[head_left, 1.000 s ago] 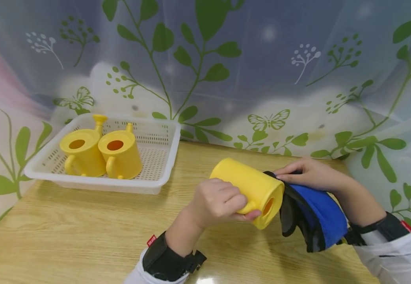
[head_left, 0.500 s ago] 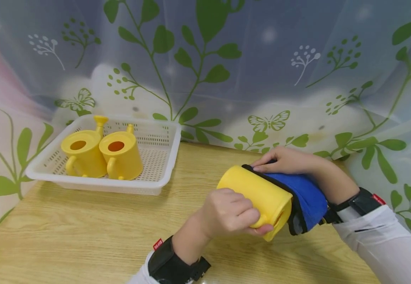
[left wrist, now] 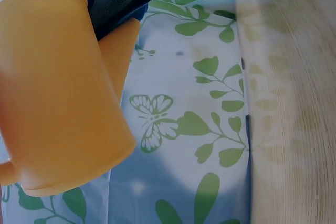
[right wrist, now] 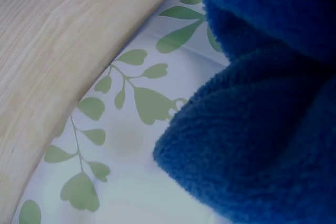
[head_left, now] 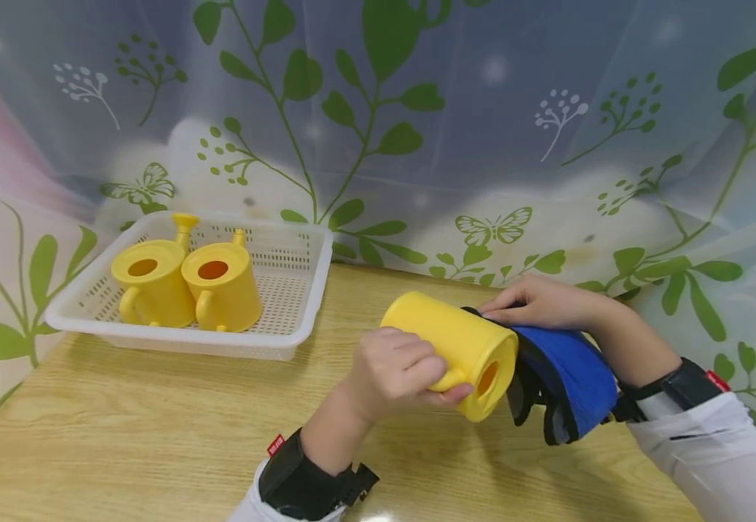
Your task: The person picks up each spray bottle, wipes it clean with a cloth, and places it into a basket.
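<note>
A yellow toy watering can (head_left: pixel 446 330) is tipped on its side above the table, its holed top toward the front right. My left hand (head_left: pixel 393 373) grips it by the handle. My right hand (head_left: pixel 543 304) holds a blue cloth (head_left: pixel 573 380) with black edging and a grey underside against the can's far right side. In the left wrist view the can's smooth body (left wrist: pixel 58 87) fills the left, and the dark cloth (left wrist: pixel 128 1) lies over its spout (left wrist: pixel 116 56). Fuzzy blue folds of the cloth (right wrist: pixel 241 135) fill the right wrist view, hiding the right fingers there.
A white perforated basket (head_left: pixel 286 337) stands at the back left of the wooden table (head_left: pixel 156 428). Inside it are two more yellow watering cans, one with a flared spout (head_left: pixel 156 290) and one with a plain spout (head_left: pixel 230 293). A leaf-patterned curtain (head_left: pixel 482 145) hangs behind.
The right hand and cloth slid leftward along the can, then partly back to the right. The can shifted right and toward me, then returned. Basket and its cans stayed put.
</note>
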A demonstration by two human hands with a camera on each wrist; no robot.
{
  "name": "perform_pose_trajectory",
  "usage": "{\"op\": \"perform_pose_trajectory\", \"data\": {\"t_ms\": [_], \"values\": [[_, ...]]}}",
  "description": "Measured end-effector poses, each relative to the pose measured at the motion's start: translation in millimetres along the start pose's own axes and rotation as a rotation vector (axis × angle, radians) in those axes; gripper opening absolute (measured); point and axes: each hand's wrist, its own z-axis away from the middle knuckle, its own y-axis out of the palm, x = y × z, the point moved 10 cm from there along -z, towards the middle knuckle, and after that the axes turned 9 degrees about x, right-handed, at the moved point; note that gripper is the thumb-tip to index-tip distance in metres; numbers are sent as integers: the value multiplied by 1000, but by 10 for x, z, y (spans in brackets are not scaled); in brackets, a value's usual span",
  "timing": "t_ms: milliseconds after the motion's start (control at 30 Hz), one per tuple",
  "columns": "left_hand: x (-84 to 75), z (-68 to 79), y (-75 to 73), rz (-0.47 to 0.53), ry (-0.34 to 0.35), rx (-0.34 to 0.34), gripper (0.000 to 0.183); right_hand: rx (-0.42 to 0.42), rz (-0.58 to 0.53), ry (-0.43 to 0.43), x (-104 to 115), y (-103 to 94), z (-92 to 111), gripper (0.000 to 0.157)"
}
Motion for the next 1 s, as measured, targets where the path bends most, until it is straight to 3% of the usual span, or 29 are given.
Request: {"op": "perform_pose_trajectory", "data": {"t_ms": [200,333,533,800,1000], "values": [[37,18,-19,-10,5,0,35,-40,4,-25,-9,25,206,27],[22,-3,-56,-6,18,-29,36,-114,45,-31,26,12,317,26],[-85,-71,-91,8,67,-63,38,-212,100,18,59,11,259,29],[-184,-90,-10,49,58,-39,38,-165,232,-1,113,-1,57,25],[-128,-31,-11,40,48,-53,38,-110,239,-3,131,25,67,25]]}}
